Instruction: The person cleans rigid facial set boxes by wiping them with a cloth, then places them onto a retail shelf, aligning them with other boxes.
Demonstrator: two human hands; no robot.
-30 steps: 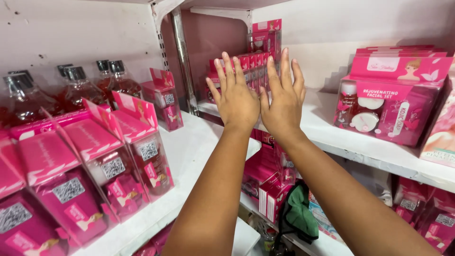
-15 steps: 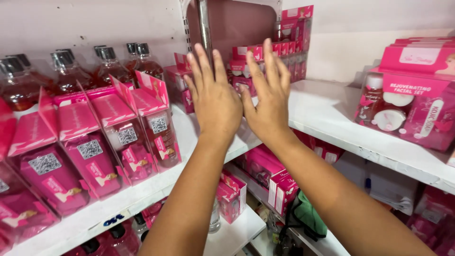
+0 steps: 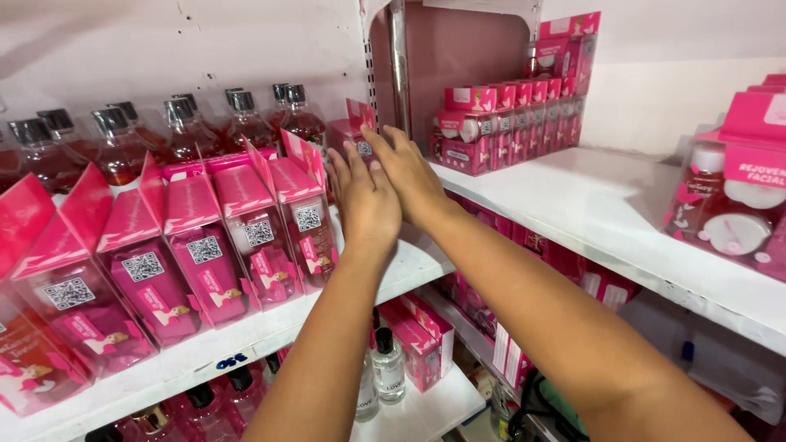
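At centre frame my left hand [image 3: 366, 200] and right hand [image 3: 407, 172], overlapped with flat open fingers, reach the small pink lidded carton [image 3: 354, 137] at the white shelf's [image 3: 270, 327] back corner, gripping nothing

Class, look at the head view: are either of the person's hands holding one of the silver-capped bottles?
No. Both the left hand and right hand reach flat toward a pink box, away from the bottles.
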